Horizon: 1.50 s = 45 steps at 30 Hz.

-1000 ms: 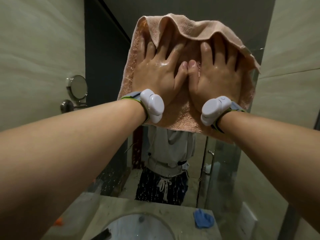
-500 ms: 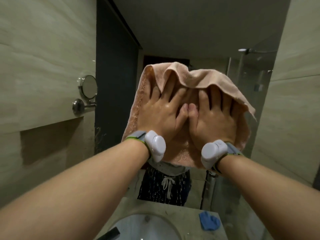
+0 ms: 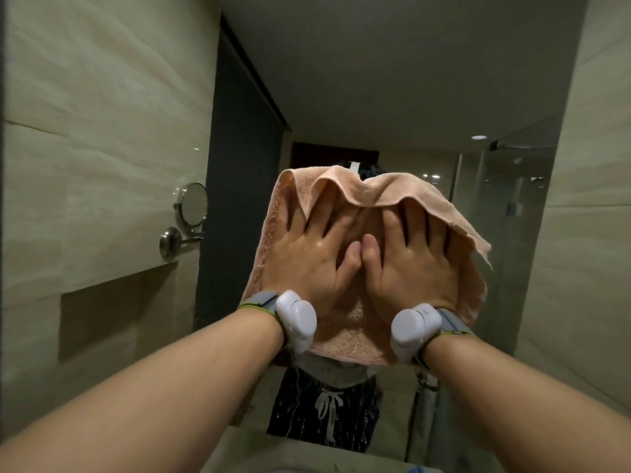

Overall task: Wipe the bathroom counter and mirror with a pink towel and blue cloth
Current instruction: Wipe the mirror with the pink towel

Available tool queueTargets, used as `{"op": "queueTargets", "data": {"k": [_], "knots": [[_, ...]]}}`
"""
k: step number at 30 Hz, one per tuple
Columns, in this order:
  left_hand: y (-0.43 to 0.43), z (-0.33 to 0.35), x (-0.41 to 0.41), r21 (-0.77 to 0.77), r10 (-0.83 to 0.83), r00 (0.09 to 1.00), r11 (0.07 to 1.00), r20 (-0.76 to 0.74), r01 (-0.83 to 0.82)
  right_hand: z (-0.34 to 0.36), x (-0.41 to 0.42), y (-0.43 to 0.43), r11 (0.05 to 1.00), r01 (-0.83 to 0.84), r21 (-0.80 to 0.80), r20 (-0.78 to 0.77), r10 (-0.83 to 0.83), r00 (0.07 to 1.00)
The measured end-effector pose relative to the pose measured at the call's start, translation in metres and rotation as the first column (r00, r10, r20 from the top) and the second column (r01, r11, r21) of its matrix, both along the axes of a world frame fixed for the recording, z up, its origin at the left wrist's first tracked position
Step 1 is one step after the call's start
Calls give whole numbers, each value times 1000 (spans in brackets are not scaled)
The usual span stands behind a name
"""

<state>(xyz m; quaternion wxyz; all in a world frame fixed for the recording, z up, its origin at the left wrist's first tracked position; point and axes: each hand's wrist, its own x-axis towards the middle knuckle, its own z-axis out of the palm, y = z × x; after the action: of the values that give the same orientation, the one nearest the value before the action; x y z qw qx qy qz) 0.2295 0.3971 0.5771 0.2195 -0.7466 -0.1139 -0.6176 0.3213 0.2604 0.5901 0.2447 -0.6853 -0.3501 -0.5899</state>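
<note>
Your left hand and right hand lie flat, fingers spread, thumbs touching, pressing the pink terry towel against the large wall mirror; its top edge flops over your fingertips.

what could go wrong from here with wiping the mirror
1. The pink towel droops at its top edge over the fingertips of the left hand and right hand. Only flat palms pin it to the mirror, so it may bunch or slide off.
2. Both hands look wet, so a slip could smear the glass.
3. A wide stroke leftward might knock the round swing-arm mirror on the wall.
</note>
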Motion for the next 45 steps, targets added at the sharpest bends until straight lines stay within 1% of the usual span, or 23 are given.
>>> {"op": "queueTargets", "data": {"k": [3,8,13,19,23,26,30,35,41,45], "knots": [[8,14,-6,22,1,1000,1000,-1,-1,10,-5,7,1000,-12,21,-2,12,1000],[28,49,-27,2,4,1000,1000,-20,-4,42,-23,30,998,-19,52,20,18,1000],[59,85,-55,-3,1,999,1000,-39,-2,70,-45,69,990,-56,132,25,53,998],[79,104,-70,-34,18,999,999,-37,-20,92,-56,89,992,-51,114,91,40,995],[84,112,-74,-32,34,999,999,-36,-35,96,-60,96,988,-67,141,104,52,993],[83,108,-73,-36,41,999,998,-27,-42,93,-60,97,986,-69,151,106,54,993],[82,100,-75,-94,30,999,995,-11,-31,87,-64,99,987,-73,141,82,62,995],[85,82,-79,-83,24,1000,996,18,-22,72,-66,102,992,-47,119,111,33,993],[95,52,-87,-80,24,1000,996,-5,-25,45,-74,110,995,10,95,134,-23,991],[101,27,-92,-89,53,998,994,-41,-56,23,-78,115,998,11,66,161,-21,987]]}}
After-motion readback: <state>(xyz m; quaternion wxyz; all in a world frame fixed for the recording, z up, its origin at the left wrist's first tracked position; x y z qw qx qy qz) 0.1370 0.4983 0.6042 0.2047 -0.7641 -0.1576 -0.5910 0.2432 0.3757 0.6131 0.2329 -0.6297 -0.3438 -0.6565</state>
